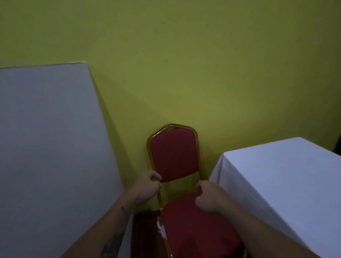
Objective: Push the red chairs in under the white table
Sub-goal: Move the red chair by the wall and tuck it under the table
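Two hands on red chair (174,154) | left hand (147,187) grip holding backrest frame | right hand (207,198) grip holding seat rear

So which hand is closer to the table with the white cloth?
Right. The right hand grips the red chair's frame beside the white-clothed table; the left hand holds the far side.
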